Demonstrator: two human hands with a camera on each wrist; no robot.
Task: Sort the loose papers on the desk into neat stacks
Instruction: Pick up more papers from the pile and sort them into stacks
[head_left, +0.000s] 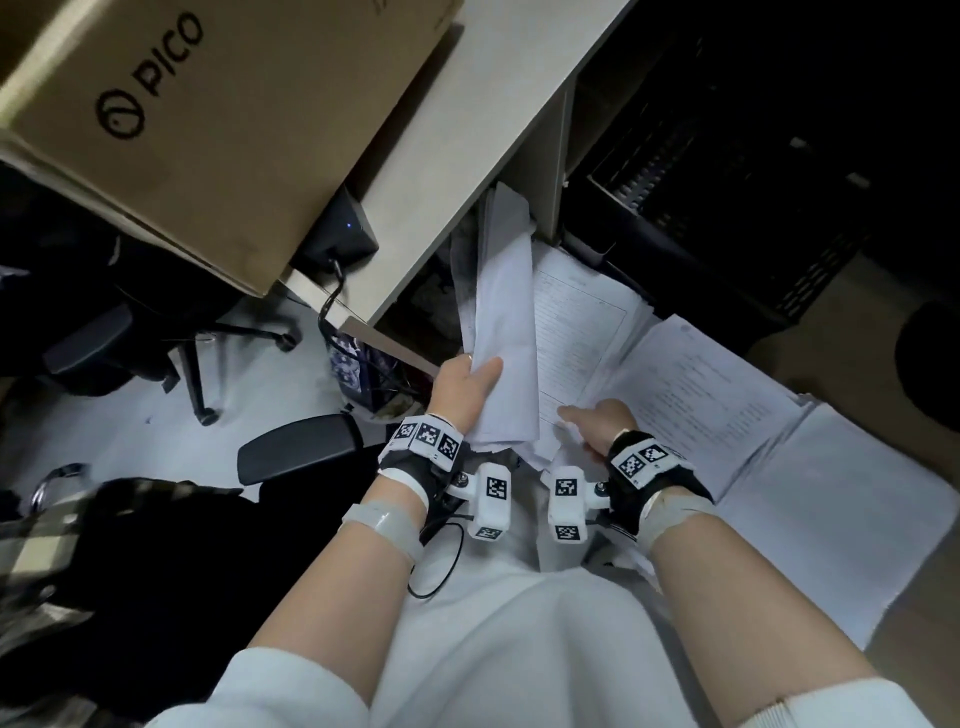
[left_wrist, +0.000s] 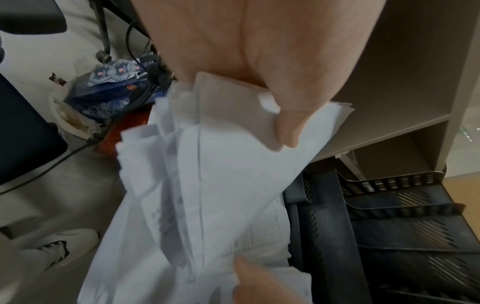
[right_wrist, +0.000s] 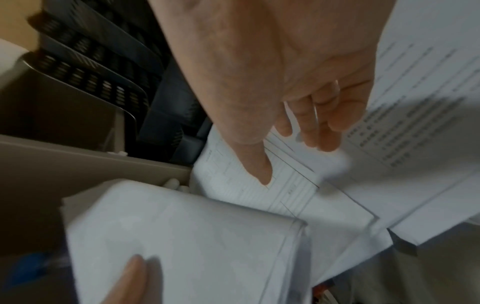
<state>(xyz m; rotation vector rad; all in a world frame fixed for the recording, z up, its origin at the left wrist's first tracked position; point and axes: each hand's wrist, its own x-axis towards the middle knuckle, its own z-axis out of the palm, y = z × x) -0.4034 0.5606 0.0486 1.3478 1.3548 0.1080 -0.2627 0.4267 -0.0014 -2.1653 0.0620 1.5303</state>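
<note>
From the head view, the left hand (head_left: 465, 387) grips a sheaf (head_left: 501, 332) of papers by its near end, thumb on top, holding it raised beside the desk (head_left: 498, 104) edge. The right hand (head_left: 597, 423) reaches with fingers extended onto a form (head_left: 576, 332) that tops the loose papers spread below, next to a printed sheet (head_left: 701, 384) and a black tray (head_left: 727, 218) at the far edge of the spread. In the left wrist view the thumb and fingers (left_wrist: 288, 123) clamp the sheaf's (left_wrist: 207, 185) uneven, fanned edges. In the right wrist view, blurred, the right hand's fingers (right_wrist: 262, 168) are spread and relaxed, touching or just above the form (right_wrist: 259, 185); I cannot tell which. The step looks like gathering: the next move likely calls for pinching the form's near edge, lifting it clear of the printed sheet, and adding it to the sheaf.
</note>
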